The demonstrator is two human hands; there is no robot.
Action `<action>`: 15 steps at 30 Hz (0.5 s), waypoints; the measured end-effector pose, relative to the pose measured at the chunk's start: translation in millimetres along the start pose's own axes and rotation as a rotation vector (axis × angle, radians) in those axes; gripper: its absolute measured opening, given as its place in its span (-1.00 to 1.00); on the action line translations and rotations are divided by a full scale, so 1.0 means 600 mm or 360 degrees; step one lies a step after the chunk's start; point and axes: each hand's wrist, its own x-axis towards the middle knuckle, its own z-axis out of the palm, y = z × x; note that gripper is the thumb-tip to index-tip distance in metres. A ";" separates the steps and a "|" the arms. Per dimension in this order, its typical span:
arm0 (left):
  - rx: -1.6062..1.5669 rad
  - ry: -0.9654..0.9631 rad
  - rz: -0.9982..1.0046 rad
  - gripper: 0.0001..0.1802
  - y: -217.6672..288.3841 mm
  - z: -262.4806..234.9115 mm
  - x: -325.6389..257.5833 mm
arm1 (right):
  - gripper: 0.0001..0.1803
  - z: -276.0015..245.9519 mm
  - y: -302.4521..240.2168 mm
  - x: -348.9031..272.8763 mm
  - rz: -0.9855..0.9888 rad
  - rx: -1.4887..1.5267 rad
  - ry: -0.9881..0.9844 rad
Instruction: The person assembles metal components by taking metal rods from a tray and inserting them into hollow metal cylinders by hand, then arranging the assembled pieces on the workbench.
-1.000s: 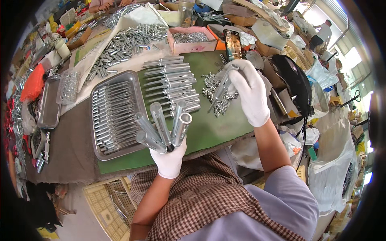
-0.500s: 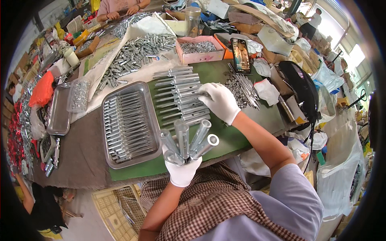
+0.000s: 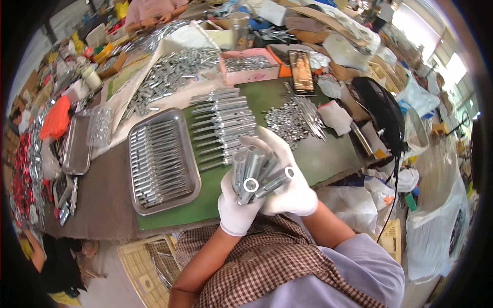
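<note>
My left hand (image 3: 236,208), in a white glove, is wrapped round a bundle of shiny metal tubes (image 3: 253,163), their hollow ends toward me. Against the other side of the bundle, my white-gloved right hand (image 3: 294,186) curves round the tubes; motion smears its fingers. Just beyond lies a row of metal rods with sleeves (image 3: 231,120), side by side on the green mat (image 3: 328,159). To the left stands a steel tray (image 3: 196,180) with similar rods in a neat row. Small metal nuts (image 3: 285,122) and a sheaf of thin rods (image 3: 310,112) lie beyond my right hand.
A pink box (image 3: 251,77) of small parts and a phone (image 3: 302,77) stand at the back. Loose metal sleeves (image 3: 172,77) are heaped on a sheet. A black bag (image 3: 377,110) lies at right, a crate (image 3: 141,269) below. Another person's hands (image 3: 156,20) are across the table.
My right hand has left the row of rods and come back to the bundle in my left hand. The row is shorter at its near end. The tubes have shifted and tilted.
</note>
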 end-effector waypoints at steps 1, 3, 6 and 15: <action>-0.0056 0.0060 -0.0071 -0.18 -0.015 0.015 -0.003 | 0.19 0.003 -0.005 0.008 -0.0016 -0.0453 0.0066; 0.0407 0.0096 0.0169 -0.19 0.011 0.015 0.014 | 0.03 0.012 -0.007 0.018 -0.0133 -0.0640 0.0121; 0.0106 0.0078 0.0207 -0.23 -0.019 0.031 0.020 | -0.37 0.023 -0.033 0.043 -0.0507 -0.1026 0.0220; 0.0059 -0.0261 0.0206 -0.36 0.024 0.022 0.057 | -0.71 -0.002 -0.011 0.043 -0.0394 -0.1213 0.0184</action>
